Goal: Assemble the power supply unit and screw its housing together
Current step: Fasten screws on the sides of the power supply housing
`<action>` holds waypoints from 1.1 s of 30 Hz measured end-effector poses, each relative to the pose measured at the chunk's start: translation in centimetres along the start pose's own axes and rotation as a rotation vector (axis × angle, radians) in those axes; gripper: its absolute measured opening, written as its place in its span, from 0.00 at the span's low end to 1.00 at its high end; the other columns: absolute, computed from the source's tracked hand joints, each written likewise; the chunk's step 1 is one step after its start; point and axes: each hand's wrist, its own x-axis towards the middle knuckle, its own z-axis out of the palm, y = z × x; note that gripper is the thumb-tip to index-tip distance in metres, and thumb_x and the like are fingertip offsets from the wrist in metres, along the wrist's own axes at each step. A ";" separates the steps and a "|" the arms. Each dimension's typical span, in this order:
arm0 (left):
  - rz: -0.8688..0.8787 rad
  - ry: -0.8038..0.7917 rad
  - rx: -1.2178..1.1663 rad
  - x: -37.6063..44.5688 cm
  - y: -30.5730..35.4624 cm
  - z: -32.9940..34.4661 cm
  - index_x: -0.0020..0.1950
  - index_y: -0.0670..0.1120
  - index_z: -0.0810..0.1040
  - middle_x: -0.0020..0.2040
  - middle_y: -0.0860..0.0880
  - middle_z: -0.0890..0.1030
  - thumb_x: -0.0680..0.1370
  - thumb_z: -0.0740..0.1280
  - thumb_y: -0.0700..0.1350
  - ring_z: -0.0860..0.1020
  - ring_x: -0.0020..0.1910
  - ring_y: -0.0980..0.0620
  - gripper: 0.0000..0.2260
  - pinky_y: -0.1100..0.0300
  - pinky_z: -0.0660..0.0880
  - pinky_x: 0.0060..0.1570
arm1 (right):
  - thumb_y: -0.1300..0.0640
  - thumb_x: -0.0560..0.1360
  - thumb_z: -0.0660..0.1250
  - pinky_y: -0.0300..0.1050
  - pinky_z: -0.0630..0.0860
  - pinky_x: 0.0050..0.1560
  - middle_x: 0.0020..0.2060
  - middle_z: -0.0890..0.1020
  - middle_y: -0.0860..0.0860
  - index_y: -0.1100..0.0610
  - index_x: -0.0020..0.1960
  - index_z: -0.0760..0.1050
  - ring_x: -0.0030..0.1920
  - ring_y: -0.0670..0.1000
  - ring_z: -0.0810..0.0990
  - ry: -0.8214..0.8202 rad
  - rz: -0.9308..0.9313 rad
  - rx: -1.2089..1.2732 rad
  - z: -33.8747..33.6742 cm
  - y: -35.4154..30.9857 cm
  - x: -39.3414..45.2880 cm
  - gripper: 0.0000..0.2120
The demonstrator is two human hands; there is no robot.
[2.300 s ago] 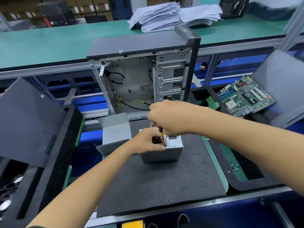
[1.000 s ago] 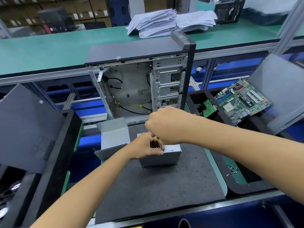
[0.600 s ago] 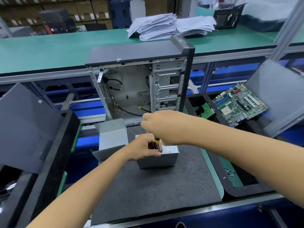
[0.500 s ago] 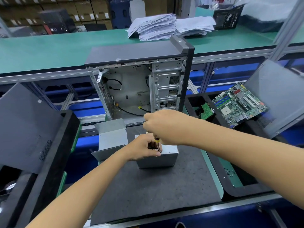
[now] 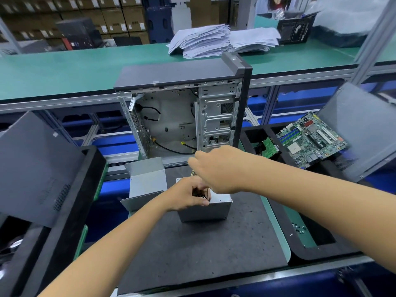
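The head view is the only one, and the landmark is the grey foam mat (image 5: 199, 249) in front of the person; the power supply unit (image 5: 204, 207), a small sheet-metal box, stands on the mat's far half, upright, its open top towards the camera; the left hand (image 5: 188, 195) lies over the box's near-left top corner, fingers curled round the rim and down into the opening, so it grips the housing there; the right hand (image 5: 216, 168) hovers just above and behind it, knuckles up, fingers bent downward, and whether it pinches a tool, a wire or nothing I cannot tell, since the fingertips are hidden under the hand; a trace of yellow wiring shows beneath it; off the mat's far-left corner rests the loose housing cover (image 5: 147, 182), a bent grey panel leaning open; beyond the mat's far edge stands the empty computer case (image 5: 182, 112), side open; to the mat's right a motherboard (image 5: 310, 139) leans in a black tray (image 5: 310, 251); by my judgement the box is light but stiff, with thin sheet edges that can cut and flex, and smooth sides that could slide on the foam; best taken by the outer walls near the corners, keeping fingers off the internals and wiring, and held down firmly while a screw is driven
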 end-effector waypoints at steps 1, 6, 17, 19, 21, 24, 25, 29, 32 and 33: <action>-0.007 -0.004 -0.010 0.0 0.0 0.0 0.44 0.51 0.80 0.43 0.57 0.81 0.72 0.74 0.40 0.75 0.43 0.66 0.07 0.73 0.69 0.44 | 0.59 0.75 0.63 0.45 0.61 0.28 0.43 0.63 0.52 0.57 0.54 0.65 0.30 0.51 0.66 -0.037 -0.020 0.033 -0.1 0.1 -0.1 0.10; -0.017 0.004 0.021 0.1 -0.1 0.2 0.44 0.48 0.81 0.44 0.51 0.80 0.72 0.73 0.41 0.75 0.42 0.62 0.04 0.72 0.69 0.42 | 0.63 0.72 0.64 0.47 0.73 0.36 0.45 0.74 0.52 0.57 0.47 0.73 0.39 0.53 0.75 0.030 -0.091 0.012 -0.3 0.1 0.1 0.04; -0.048 0.035 0.013 0.1 -0.3 0.4 0.49 0.50 0.81 0.43 0.62 0.76 0.72 0.74 0.41 0.71 0.41 0.76 0.08 0.80 0.66 0.40 | 0.51 0.80 0.57 0.46 0.62 0.33 0.35 0.68 0.52 0.53 0.40 0.61 0.33 0.55 0.67 0.150 0.050 0.016 1.1 0.0 0.5 0.12; -0.042 0.028 -0.010 -0.1 0.2 0.3 0.45 0.58 0.77 0.40 0.67 0.77 0.73 0.72 0.37 0.72 0.41 0.75 0.15 0.78 0.67 0.39 | 0.54 0.78 0.60 0.46 0.62 0.31 0.41 0.68 0.52 0.54 0.46 0.59 0.33 0.54 0.68 0.068 0.006 0.072 0.8 0.4 0.1 0.09; -0.035 -0.016 0.011 0.0 0.3 0.2 0.42 0.54 0.77 0.37 0.68 0.77 0.74 0.70 0.35 0.73 0.34 0.72 0.12 0.78 0.66 0.32 | 0.59 0.73 0.64 0.46 0.63 0.30 0.45 0.66 0.51 0.55 0.49 0.63 0.33 0.52 0.69 -0.009 -0.062 0.101 0.4 0.8 -0.1 0.10; -0.040 -0.001 0.041 0.0 0.2 0.3 0.38 0.56 0.75 0.35 0.57 0.75 0.75 0.69 0.36 0.73 0.31 0.72 0.14 0.78 0.66 0.29 | 0.62 0.72 0.64 0.46 0.66 0.35 0.46 0.67 0.50 0.56 0.51 0.71 0.37 0.53 0.70 0.031 -0.107 0.036 0.4 0.5 -0.1 0.08; -0.043 0.005 0.058 0.1 0.1 0.3 0.37 0.58 0.75 0.38 0.55 0.75 0.75 0.70 0.38 0.74 0.34 0.69 0.15 0.77 0.67 0.32 | 0.63 0.73 0.63 0.46 0.66 0.36 0.45 0.67 0.49 0.56 0.50 0.72 0.37 0.53 0.70 0.052 -0.110 0.030 0.5 0.4 0.0 0.07; -0.064 -0.015 0.084 0.4 0.0 0.3 0.41 0.53 0.79 0.49 0.47 0.80 0.75 0.70 0.40 0.77 0.49 0.51 0.08 0.62 0.73 0.49 | 0.63 0.73 0.62 0.47 0.68 0.35 0.43 0.66 0.51 0.57 0.49 0.72 0.37 0.55 0.71 0.081 -0.091 0.032 0.8 0.1 0.0 0.06; -0.054 -0.010 0.061 0.3 0.0 0.3 0.44 0.46 0.81 0.47 0.50 0.81 0.74 0.71 0.39 0.77 0.47 0.56 0.03 0.66 0.73 0.48 | 0.61 0.74 0.60 0.47 0.64 0.31 0.41 0.72 0.53 0.57 0.49 0.73 0.35 0.56 0.70 0.112 -0.043 -0.025 1.1 -0.1 0.0 0.06; -0.051 -0.008 0.049 0.2 0.0 0.3 0.44 0.45 0.81 0.45 0.51 0.81 0.74 0.71 0.38 0.77 0.44 0.60 0.03 0.71 0.72 0.44 | 0.61 0.74 0.59 0.45 0.61 0.28 0.37 0.72 0.52 0.56 0.47 0.73 0.34 0.56 0.69 0.125 -0.023 -0.060 1.1 -0.2 0.0 0.05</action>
